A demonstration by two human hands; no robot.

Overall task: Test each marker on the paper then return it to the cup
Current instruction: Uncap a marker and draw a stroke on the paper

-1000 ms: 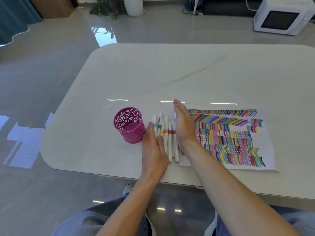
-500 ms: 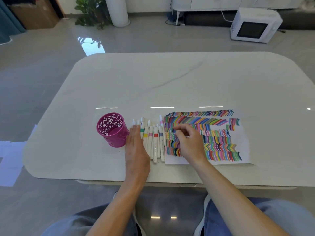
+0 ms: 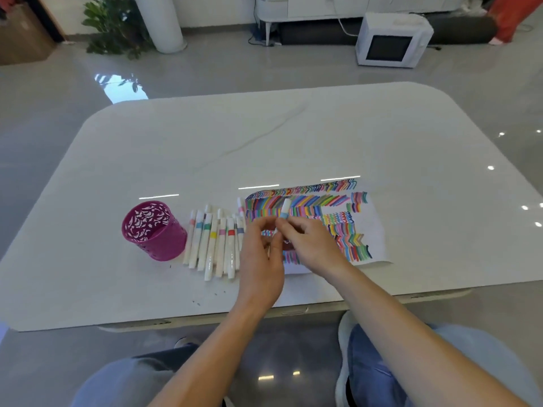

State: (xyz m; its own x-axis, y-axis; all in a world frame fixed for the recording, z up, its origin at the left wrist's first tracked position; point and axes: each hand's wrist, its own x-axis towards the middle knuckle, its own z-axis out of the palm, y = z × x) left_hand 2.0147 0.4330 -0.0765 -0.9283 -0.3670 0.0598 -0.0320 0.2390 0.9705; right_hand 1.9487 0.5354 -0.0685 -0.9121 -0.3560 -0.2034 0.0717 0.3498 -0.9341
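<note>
A white marker with a light-blue band [image 3: 284, 211] is held just above the near left part of the paper, its capped end pointing away from the person. The right hand [image 3: 311, 245] pinches it just below the band, and the left hand [image 3: 261, 259] has its grip curled round the lower barrel, which the fingers hide. Below them lies the white sheet of paper covered in rows of coloured strokes [image 3: 374, 230], flat on the worktop. Just left of the sheet, a row of white markers with coloured bands [image 3: 214, 242] lies side by side, touching one another. Left of that row, close beside it, a magenta perforated metal cup [image 3: 152, 230] stands upright. All of it sits near the front edge of the white rounded worktop [image 3: 264, 136]. On the grey floor beyond stands a white microwave [image 3: 392, 41].
</note>
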